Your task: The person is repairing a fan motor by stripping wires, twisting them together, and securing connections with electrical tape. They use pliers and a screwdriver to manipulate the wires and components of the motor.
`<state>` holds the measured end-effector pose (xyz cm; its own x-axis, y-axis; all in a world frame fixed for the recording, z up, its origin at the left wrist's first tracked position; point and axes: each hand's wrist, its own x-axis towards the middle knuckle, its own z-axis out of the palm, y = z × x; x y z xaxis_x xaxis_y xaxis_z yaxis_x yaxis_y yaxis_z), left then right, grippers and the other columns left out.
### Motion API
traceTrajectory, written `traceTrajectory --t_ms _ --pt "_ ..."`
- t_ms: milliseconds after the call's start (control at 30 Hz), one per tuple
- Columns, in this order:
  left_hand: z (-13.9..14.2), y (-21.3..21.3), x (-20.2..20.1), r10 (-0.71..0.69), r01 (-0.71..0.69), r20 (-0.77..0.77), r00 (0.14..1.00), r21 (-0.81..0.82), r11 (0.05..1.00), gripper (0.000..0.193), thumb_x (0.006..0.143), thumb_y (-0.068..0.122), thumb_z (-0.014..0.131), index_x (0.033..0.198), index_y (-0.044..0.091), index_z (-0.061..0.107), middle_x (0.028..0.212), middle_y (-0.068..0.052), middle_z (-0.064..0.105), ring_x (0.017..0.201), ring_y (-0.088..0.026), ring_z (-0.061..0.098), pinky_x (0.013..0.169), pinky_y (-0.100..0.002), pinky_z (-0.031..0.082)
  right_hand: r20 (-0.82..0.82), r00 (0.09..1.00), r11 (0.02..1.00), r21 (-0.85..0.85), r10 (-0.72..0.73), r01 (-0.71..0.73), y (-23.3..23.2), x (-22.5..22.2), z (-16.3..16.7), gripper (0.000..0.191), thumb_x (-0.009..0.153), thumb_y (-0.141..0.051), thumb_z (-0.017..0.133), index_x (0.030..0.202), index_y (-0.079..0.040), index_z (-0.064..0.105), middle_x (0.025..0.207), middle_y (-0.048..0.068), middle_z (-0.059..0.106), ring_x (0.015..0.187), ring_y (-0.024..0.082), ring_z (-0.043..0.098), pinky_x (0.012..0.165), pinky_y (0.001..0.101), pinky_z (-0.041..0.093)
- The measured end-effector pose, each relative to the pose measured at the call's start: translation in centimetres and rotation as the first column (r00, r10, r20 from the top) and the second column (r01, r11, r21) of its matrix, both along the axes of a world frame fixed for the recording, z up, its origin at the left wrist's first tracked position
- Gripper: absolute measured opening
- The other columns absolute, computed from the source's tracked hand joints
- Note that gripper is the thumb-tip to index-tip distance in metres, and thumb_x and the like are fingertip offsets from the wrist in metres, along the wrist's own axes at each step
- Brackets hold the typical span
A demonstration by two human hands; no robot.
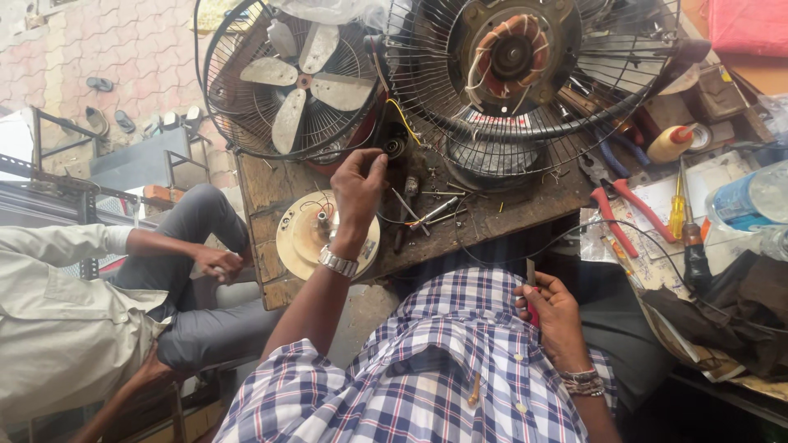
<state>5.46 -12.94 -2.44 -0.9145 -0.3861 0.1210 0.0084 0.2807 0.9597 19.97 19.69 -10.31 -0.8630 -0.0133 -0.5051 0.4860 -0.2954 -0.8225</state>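
Two hands | left hand grip pinches small part | right hand grip holds screwdriver off bench edge

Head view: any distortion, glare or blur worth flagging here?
Head view: wide-angle bending curves the fan guards and workbench edges; daylight is even, brightest on the plastic bottle at right; left hand and right hand are sharp.

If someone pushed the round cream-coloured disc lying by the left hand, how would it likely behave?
The cream disc lies flat, so it would probably slide, not roll. It overhangs the wooden bench edge, so it might tip off. It looks rigid.
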Motion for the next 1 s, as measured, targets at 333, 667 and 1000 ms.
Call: traceTrajectory --t_ms 333,667,1000 --pt "2.5 1.7 -2.5 -0.252 -0.149 -0.388 0.886 -0.755 0.638 0.031 0.09 0.003 0.071 0.121 0.004 0.071 0.126 -0.015 0.06 0.08 -0.019 0.067 0.071 -0.03 0.06 0.035 0.999 0.999 0.033 -0.006 0.005 -0.4 0.6 0.2 0.037 0.095 -0.01 0.066 0.128 0.002 0.058 0.097 0.013 0.074 0.08 0.014 0.068 0.063 0.0247 0.055" --pt "1.9 0.8 -3.7 -0.304 -0.25 -0.49 0.817 -0.776 0.579 0.017 0.094 0.008 0.076 0.108 0.013 0.069 0.122 -0.004 0.061 0.082 -0.015 0.068 0.065 -0.029 0.057 0.033 0.999 1.0 0.008 -0.021 0.02 0.0 0.8 0.0 0.033 0.095 -0.009 0.066 0.125 0.003 0.06 0.097 0.013 0.074 0.08 0.014 0.068 0.063 0.0246 0.055" --pt "1.5 2.4 1.0 -0.54 0.006 -0.38 0.751 -0.814 0.581 0.023 0.09 0.003 0.075 0.111 0.011 0.067 0.127 -0.01 0.06 0.094 -0.021 0.073 0.076 -0.033 0.061 0.05 0.999 1.0 0.016 0.017 -0.018 -0.2 0.6 -0.2 0.033 0.094 -0.011 0.067 0.124 0.001 0.061 0.096 0.012 0.075 0.079 0.013 0.067 0.062 0.024 0.054"
